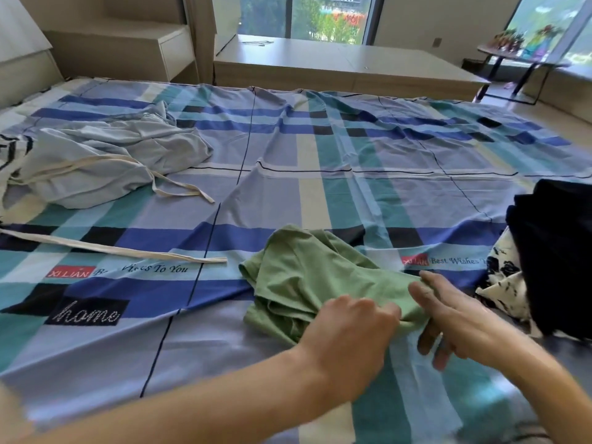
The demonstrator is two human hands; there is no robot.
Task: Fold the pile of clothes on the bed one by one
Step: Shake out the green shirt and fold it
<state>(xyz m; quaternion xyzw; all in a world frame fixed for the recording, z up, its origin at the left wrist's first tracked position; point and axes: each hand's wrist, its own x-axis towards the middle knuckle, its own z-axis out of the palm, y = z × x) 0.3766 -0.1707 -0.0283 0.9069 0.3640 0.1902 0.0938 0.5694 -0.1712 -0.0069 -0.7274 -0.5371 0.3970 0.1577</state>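
Note:
A crumpled green garment lies on the bed near its front edge, right of centre. My left hand grips the garment's near edge with curled fingers. My right hand pinches the same edge just to the right, thumb on top of the cloth and fingers underneath it. A rumpled light-blue garment with long cream ties lies at the left of the bed.
The bed wears a blue, teal and white plaid sheet. A dark stack of clothes sits at the right edge over a black-and-white patterned piece. A low wooden platform and a small side table stand beyond the bed.

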